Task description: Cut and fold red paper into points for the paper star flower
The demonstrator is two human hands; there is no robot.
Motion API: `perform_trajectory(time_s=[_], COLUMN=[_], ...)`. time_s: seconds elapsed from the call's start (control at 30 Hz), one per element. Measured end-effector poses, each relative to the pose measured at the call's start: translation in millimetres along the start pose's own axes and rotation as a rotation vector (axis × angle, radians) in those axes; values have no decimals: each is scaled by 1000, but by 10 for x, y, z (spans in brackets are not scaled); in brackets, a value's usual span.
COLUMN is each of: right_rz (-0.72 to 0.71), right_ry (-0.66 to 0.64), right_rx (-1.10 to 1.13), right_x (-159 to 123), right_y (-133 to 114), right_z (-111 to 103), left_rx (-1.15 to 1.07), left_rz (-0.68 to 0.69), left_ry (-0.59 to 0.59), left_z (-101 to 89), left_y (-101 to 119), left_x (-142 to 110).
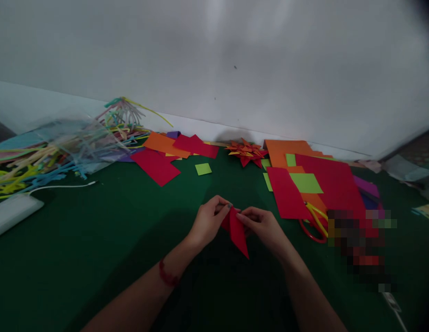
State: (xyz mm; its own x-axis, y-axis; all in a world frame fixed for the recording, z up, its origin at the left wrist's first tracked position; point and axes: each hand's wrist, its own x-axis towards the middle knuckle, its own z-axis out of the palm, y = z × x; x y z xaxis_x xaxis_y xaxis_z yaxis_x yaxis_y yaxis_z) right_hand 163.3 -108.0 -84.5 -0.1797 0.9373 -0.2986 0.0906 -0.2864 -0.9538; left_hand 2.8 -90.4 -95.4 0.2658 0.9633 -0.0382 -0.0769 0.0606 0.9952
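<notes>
My left hand (209, 220) and my right hand (262, 226) meet over the green table (96, 240), both pinching a folded red paper piece (238, 233). The paper is a pointed shape with its tip hanging down toward me. My left wrist carries a red thread band (167, 276). A finished red and orange paper star (247, 152) lies at the back, beyond my hands.
Red, orange and lime paper sheets (314, 184) lie spread at the right, with red-and-yellow-handled scissors (314, 223) beside them. More red and orange sheets (166, 157) and a small lime square (203, 169) sit behind. A heap of coloured paper strips (55, 152) fills the left; a white wall stands behind.
</notes>
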Motion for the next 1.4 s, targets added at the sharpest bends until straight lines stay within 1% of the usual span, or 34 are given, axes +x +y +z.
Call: perform_trajectory(time_s=[0.1,0.2,0.33,0.47,0.67,0.9,1.1,1.2,1.3,1.4], right_rz=[-8,-59,-64,-56,-46,-60,-106,-127,-84,-48], right_ry=[-24,14,34,50,43,76,100,70,10,24], right_rx=[12,-15,-66,-74,-63,-72,-82,-77,-69,-98], right_x=[4,25,49,62,65,46,70,53,12,-20], right_y=[17,59,94,118,138,115,157,124,56,5], right_z=[67,109,92,74,85,69,71,88,96,91], left_rx=[89,119,85,-5,-141,-136,-112,-86,-78,-109], left_rz=[39,45,13,-4,-13,-49,-25,-11,-27,-51], left_ry=[58,64,61,53,17,14,25,63,70,53], left_z=[-15,-19,-11,-2,12,27,67,58,32,17], left_y=[5,-4,-52,-90,-51,-62,-37,-36,-39,-27], left_x=[-7,-7,5,23,27,11,-19,-16,2,12])
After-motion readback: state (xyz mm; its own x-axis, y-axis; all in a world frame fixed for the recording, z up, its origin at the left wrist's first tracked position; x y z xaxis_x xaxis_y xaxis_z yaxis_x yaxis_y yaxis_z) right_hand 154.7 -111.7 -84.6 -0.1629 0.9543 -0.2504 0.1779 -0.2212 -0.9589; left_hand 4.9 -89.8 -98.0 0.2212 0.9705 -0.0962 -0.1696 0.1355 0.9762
